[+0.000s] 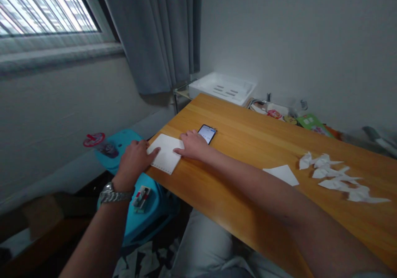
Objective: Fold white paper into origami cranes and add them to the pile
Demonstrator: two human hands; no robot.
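Note:
White loose-leaf paper (167, 153), with a row of punched holes along its near edge, lies at the left end of the wooden table. It may be a single sheet or a thin stack. My left hand (135, 160), with a metal watch (111, 193) on the wrist, grips its left edge, thumb on top. At the opposite edge, my right hand (194, 145) holds it with the thumb over the paper and the fingers curled. Just behind that hand is a phone (207, 133) with its screen lit. To the right rest a white sheet (283, 174) and several folded paper cranes (331, 172).
Left of the table (242, 125), blue stools (124, 139) carry a lidded drink cup (104, 143) and a small box (142, 198). A white tray (221, 87) and assorted packages (313, 123) sit beyond the far edge. A grey curtain (155, 34) hangs behind.

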